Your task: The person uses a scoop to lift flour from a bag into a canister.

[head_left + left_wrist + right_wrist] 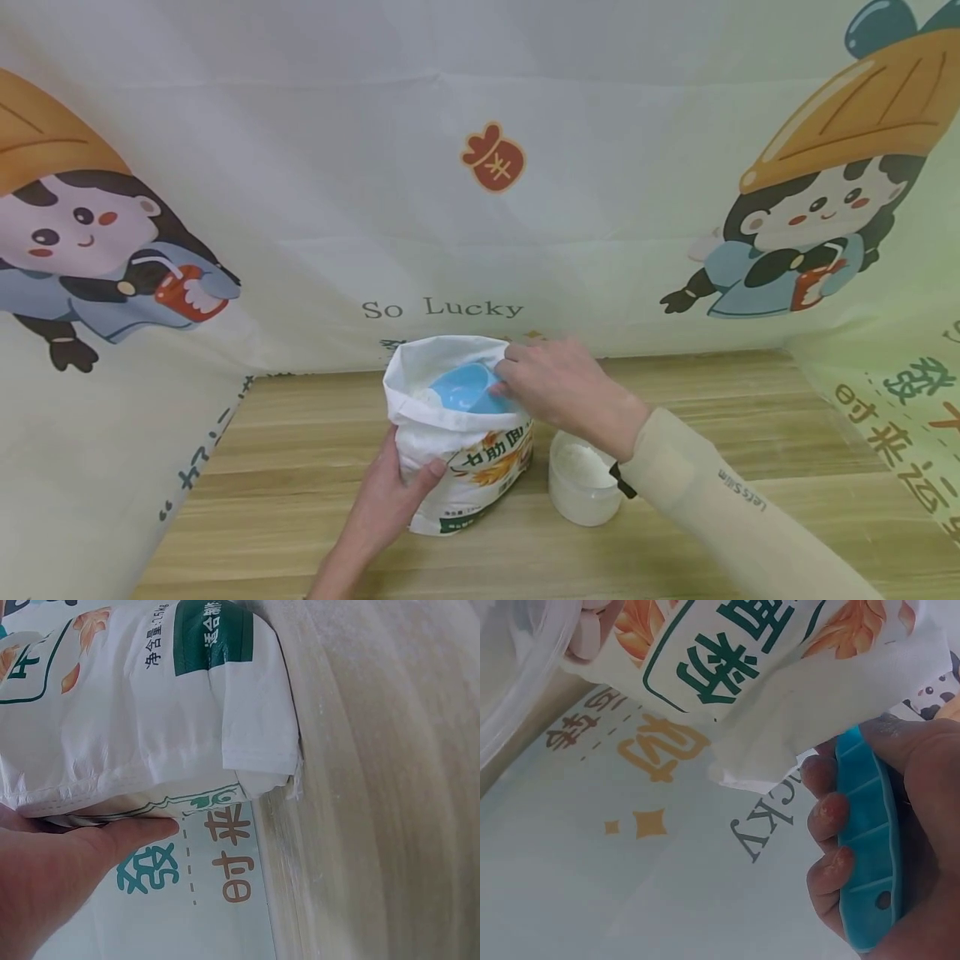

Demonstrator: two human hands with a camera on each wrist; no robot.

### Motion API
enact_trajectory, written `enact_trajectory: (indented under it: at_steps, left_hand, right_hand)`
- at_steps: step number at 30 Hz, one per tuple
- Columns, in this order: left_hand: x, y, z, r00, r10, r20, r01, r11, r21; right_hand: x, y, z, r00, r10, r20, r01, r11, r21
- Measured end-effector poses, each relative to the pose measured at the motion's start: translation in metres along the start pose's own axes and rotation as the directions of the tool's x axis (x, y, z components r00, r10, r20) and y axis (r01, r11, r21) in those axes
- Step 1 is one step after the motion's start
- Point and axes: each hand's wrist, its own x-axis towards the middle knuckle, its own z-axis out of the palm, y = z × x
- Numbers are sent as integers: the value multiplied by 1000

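Observation:
A white flour bag [468,483] stands on the table with its top folded open. My left hand [386,496] grips the bag's left side, its thumb across the front; in the left wrist view the hand [52,870] lies along the bag's side. Through the bag's mouth shows a blue scoop [468,387], its bowl down inside with white flour [423,395] beside it. My right hand [558,387] reaches over the right rim and holds the scoop. In the right wrist view the fingers curl round the blue scoop handle [870,840].
Right of the bag, under my right forearm, stands a clear round container [585,504] with white powder inside. The wood-grain table [285,467] meets a printed cloth backdrop [337,200] at the back and sides.

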Motion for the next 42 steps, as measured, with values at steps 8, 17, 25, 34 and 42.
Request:
enact_trajectory:
  at_steps: [8,17,25,34,42]
  left_hand:
    - [0,2,0,1000,-8,-1,8,1000,-1]
    - [-1,1,0,1000,-1,4,1,1000,-22]
    - [-1,5,-1,999,-44,1,44,999,6]
    - [-1,5,-2,999,-42,5,42,999,18]
    - [-1,5,-2,999,-51,16,50,999,17]
  right_hand:
    - [-2,4,9,1000,11,-25,-10,998,64]
    - [-6,6,14,999,25,-33,-22,995,100]
    - [-10,10,19,996,29,-81,-16,988,152]
    - [-15,14,23,987,48,-151,-21,984,178]
    - [-22,19,23,976,58,-210,-14,978,206]
